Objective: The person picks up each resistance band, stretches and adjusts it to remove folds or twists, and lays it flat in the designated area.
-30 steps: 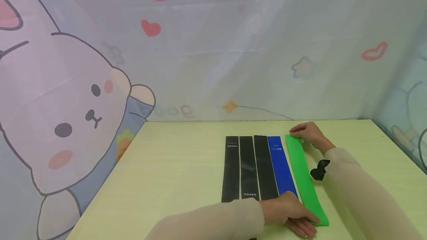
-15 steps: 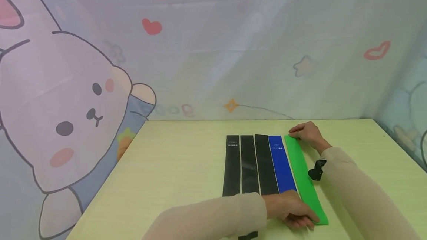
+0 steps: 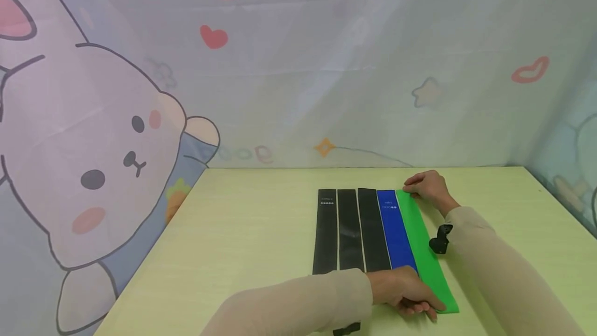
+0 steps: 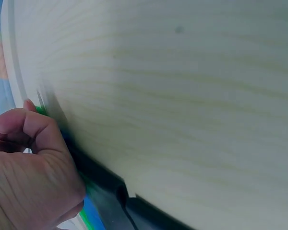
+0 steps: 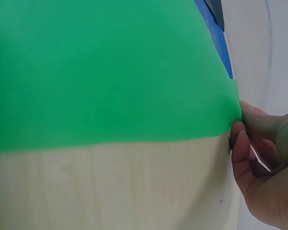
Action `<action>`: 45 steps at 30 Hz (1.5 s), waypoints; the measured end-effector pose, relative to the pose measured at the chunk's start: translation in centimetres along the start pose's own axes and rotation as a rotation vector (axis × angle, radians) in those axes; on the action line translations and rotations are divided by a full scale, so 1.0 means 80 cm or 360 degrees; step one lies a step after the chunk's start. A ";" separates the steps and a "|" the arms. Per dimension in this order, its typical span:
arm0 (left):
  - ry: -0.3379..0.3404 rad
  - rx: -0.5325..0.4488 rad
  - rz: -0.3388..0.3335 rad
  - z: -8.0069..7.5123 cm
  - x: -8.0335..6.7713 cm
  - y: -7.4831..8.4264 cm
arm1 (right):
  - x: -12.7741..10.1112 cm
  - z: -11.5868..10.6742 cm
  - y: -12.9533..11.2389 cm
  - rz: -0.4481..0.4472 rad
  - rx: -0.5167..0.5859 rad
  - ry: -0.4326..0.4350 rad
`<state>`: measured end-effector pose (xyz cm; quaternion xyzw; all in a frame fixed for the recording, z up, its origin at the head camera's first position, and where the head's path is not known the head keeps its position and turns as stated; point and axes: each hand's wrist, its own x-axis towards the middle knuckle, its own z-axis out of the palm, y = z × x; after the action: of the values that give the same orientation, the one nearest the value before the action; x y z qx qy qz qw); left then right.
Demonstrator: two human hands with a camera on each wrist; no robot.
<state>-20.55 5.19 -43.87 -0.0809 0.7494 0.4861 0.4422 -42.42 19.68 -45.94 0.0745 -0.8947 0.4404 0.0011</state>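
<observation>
A green resistance band [image 3: 426, 245] lies lengthwise at the right end of a row of flat bands. My right hand [image 3: 430, 188] pinches its far end between thumb and fingers, which the right wrist view shows close up. At the near end my left hand [image 3: 410, 293] grips the band's corner, its other fingers curled below. Directly left of the green band is a blue band [image 3: 395, 232] with small printed dots. Farther left lie three black bands, among them the leftmost black band [image 3: 325, 237]. My left hand and sleeve cover the near ends of these bands.
The bands lie on a pale yellow-green table [image 3: 242, 222]. Behind it hangs a printed curtain [image 3: 289, 82] with a rabbit and hearts. Each wrist carries a small black camera, such as the right wrist camera [image 3: 440, 239].
Both hands have shifted the green band slightly left, so its far end now meets the blue band's edge and the gap there has closed. The head view has turned a little.
</observation>
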 end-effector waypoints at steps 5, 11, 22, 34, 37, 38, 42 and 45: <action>-0.0027 -0.0008 -0.0016 0.000 -0.002 0.000 | -0.001 0.002 0.001 -0.0035 -0.0125 0.0063; -0.0018 -0.0016 -0.0012 0.000 -0.005 0.001 | 0.001 0.003 0.000 -0.0044 -0.0166 0.0073; 0.0004 -0.0049 0.0055 0.005 -0.008 0.001 | 0.003 0.005 0.003 -0.0103 -0.0257 0.0096; 0.0019 -0.0020 0.0031 0.008 -0.008 0.002 | 0.000 0.002 0.006 -0.0114 -0.0227 0.0101; 0.0004 -0.0027 0.0051 0.009 -0.009 0.003 | -0.003 -0.001 0.008 -0.0106 -0.0206 0.0109; -0.0001 -0.0034 0.0057 0.009 -0.009 0.004 | -0.003 -0.002 0.009 -0.0103 -0.0203 0.0112; -0.0050 -0.0038 0.0085 0.006 -0.011 0.009 | -0.007 -0.006 0.012 -0.0086 -0.0208 0.0143; -0.0094 -0.0039 0.0102 -0.001 -0.013 0.013 | -0.010 -0.009 0.012 -0.0058 -0.0215 0.0170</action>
<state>-20.55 5.35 -42.43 -0.0480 0.7322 0.5114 0.4472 -41.77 20.96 -46.32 0.0670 -0.9196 0.3821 0.0617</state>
